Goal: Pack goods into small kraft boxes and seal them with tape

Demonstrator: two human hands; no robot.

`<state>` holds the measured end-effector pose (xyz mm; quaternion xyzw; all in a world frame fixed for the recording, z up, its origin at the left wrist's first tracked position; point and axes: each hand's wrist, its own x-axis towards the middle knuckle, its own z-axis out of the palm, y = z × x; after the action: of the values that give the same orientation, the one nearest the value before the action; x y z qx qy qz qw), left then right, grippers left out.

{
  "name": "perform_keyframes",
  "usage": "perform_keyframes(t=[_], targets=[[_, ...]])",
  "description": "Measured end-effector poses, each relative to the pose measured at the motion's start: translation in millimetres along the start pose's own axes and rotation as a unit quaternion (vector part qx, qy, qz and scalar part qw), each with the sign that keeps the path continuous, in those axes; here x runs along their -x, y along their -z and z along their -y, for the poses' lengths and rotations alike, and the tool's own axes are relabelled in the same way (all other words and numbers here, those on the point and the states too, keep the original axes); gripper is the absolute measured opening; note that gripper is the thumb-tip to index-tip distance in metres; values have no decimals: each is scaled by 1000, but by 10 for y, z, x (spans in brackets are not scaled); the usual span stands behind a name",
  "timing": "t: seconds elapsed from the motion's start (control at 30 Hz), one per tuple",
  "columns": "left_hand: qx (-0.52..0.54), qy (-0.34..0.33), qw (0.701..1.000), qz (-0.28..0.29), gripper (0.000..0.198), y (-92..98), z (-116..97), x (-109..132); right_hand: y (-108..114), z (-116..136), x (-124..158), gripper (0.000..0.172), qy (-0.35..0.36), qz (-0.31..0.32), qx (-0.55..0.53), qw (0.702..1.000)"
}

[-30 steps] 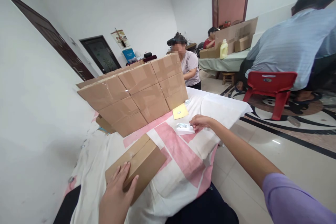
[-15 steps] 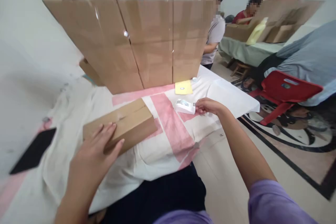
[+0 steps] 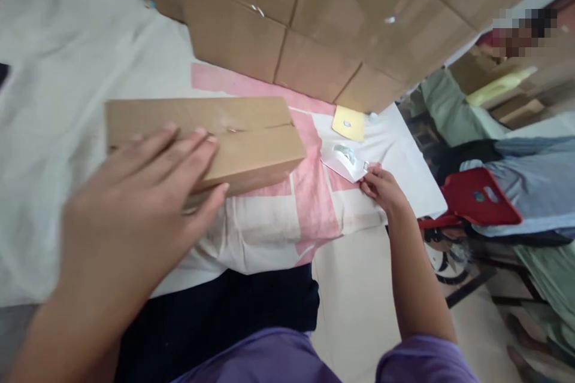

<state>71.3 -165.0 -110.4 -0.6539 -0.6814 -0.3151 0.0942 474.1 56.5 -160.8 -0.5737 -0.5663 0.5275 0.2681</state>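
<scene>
A closed brown cardboard box (image 3: 251,137) lies lengthwise on the cloth-covered table, a seam running along its top. My left hand (image 3: 135,203) rests on the box's left part, fingers flat on top and thumb against the near side. To the right of the box sits what looks like a white tape dispenser (image 3: 344,163) with a clear roll in it. The fingers of my right hand (image 3: 378,184) are pinched together at its right end. Whether a strip of tape lies between those fingers is too small to tell.
A tall cardboard partition (image 3: 323,30) stands along the table's back. A yellow paper (image 3: 349,124) lies in front of it, beside a small pale round item (image 3: 373,117). At right, a person in grey-blue clothes (image 3: 539,179) sits on a red chair (image 3: 480,197).
My view has tilted down and turned, so the box and table look closer. My left hand stays on the box, and my right hand remains at the dispenser's end.
</scene>
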Motion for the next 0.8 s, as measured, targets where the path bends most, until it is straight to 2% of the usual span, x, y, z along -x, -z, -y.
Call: perform_keyframes(t=[0.1, 0.17, 0.23, 0.27, 0.33, 0.43, 0.5, 0.53, 0.6, 0.7, 0.73, 0.8], targets=[[-81, -27, 996, -19, 50, -1, -148, -18, -175, 114, 199, 30, 48, -150, 80, 984], [-109, -16, 993, -30, 45, -31, -251, -21, -325, 293, 359, 26, 94, -251, 184, 946], [-128, 1, 991, -42, 42, -64, -352, -15, -511, 556, 526, 23, 131, -309, 271, 902], [-131, 9, 990, -46, 40, -74, -400, -10, -619, 711, 607, 22, 149, -314, 281, 894], [-130, 26, 990, -38, 40, -74, -495, 0, -867, 1040, 751, 21, 182, -260, 227, 921], [-128, 65, 990, 2, 42, -36, -638, 6, -1279, 1488, 896, 23, 186, -61, 90, 976], [-130, 90, 987, 26, 44, -5, -728, 4, -1525, 1710, 932, 24, 166, 54, 47, 983], [-131, 99, 986, 36, 45, 7, -765, 1, -1625, 1795, 930, 24, 158, 91, 41, 982], [-130, 109, 984, 51, 46, 20, -816, -7, -1773, 1924, 885, 35, 144, 139, 43, 979], [-123, 117, 984, 60, 46, 16, -829, -20, -1895, 2051, 735, 76, 129, 173, 58, 975], [-118, 119, 984, 58, 46, 11, -822, -23, -1925, 2083, 672, 83, 123, 176, 62, 975], [-102, 121, 986, 45, 46, -1, -803, -24, -1983, 2136, 542, 86, 106, 172, 66, 977]])
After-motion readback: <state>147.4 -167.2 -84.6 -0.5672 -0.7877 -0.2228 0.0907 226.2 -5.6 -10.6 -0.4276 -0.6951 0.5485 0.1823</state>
